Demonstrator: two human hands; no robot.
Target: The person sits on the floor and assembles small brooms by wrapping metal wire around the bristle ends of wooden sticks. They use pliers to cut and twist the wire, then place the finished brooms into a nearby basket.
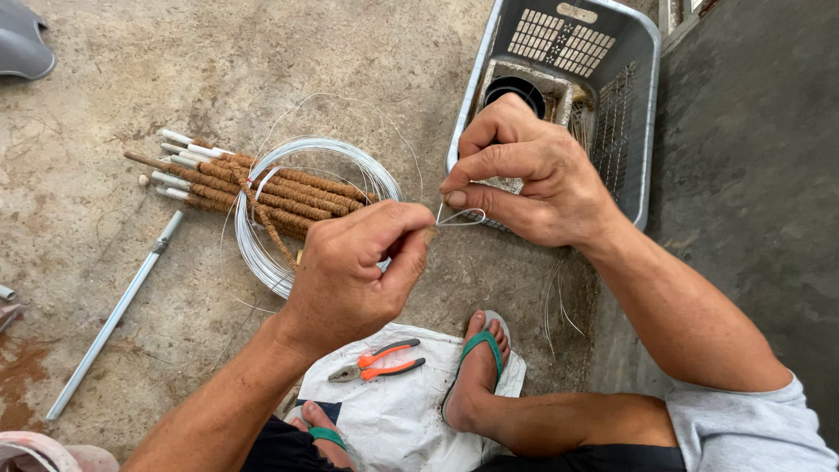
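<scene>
My left hand (354,267) and my right hand (524,175) meet in the middle of the view, both pinching one thin piece of wire (461,218). The wire is bent into a small loop between the fingertips. Below my left hand lies a coil of silvery wire (262,249) on the concrete floor. Several brown fibre-wrapped sticks with white tips (249,183) lie across the coil.
A grey plastic basket (642,114) stands behind my right hand, holding a black pot and mesh. Orange-handled pliers (380,360) rest on a white sack (393,419) by my sandalled feet. A long white rod (114,316) lies at the left.
</scene>
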